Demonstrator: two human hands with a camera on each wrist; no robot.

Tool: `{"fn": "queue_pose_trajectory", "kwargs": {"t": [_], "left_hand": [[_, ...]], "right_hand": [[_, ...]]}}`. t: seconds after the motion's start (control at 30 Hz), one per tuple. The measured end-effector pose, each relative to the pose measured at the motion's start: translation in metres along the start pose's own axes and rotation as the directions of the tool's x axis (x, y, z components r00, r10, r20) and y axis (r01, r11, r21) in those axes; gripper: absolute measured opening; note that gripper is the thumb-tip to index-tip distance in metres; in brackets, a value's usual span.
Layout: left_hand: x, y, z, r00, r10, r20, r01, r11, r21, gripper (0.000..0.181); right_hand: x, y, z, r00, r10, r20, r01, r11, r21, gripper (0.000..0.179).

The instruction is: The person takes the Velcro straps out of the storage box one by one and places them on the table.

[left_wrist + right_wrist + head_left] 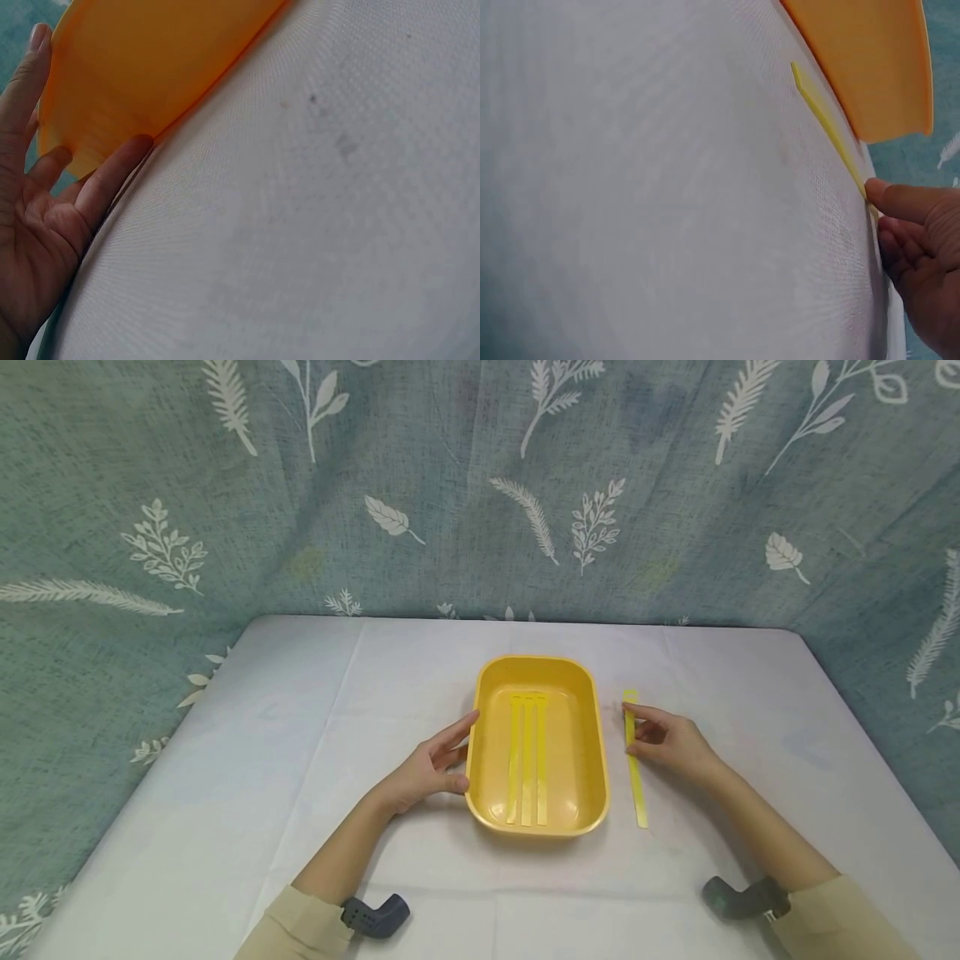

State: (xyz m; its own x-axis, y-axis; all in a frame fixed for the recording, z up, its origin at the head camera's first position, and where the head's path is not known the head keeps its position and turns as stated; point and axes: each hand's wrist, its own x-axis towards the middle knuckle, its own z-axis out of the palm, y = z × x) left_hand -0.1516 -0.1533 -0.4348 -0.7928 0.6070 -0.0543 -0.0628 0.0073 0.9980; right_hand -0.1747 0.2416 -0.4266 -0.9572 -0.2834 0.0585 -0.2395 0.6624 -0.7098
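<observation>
A yellow rectangular plastic tray [573, 752] with rounded corners sits on the table. Inside it, three thin yellow strips [528, 768] lie side by side lengthwise. My left hand [426, 774] rests its fingertips and thumb against the tray's left side, fingers spread; the left wrist view shows them touching the orange-looking wall [150, 60]. To the right of the tray, my right hand [677, 746] pinches another yellow strip [637, 789] between thumb and fingers near its far end. In the right wrist view this strip [825, 120] runs close to the white cloth; whether it touches it I cannot tell.
A white cloth [360, 693] covers the table. Behind it and at the sides hangs a blue-green curtain [450, 485] with white leaf prints. A dark curved device [377, 916] is on the left wrist, and another dark device [738, 897] is on the right.
</observation>
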Motion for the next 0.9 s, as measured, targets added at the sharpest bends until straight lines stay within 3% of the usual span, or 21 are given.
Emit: {"fn": "queue_pose_trajectory", "kwargs": {"t": [0.53,0.77,0.9], "left_hand": [[0.001,-0.001,-0.001,1.0,-0.015,-0.002,0.015,0.999,0.032,0.095],[0.001,-0.001,0.0,1.0,-0.014,-0.004,0.014,0.999,0.03,0.096],[0.001,-0.002,-0.001,1.0,-0.019,-0.003,0.02,0.999,0.029,0.096]], "right_hand": [[0.001,0.002,-0.006,0.996,0.069,0.052,-0.066,0.996,-0.053,0.047],[0.004,0.0,-0.01,0.988,0.151,0.043,-0.151,0.988,0.011,0.052],[0.004,-0.005,-0.014,0.988,0.15,0.03,-0.152,0.986,0.068,0.051]]}}
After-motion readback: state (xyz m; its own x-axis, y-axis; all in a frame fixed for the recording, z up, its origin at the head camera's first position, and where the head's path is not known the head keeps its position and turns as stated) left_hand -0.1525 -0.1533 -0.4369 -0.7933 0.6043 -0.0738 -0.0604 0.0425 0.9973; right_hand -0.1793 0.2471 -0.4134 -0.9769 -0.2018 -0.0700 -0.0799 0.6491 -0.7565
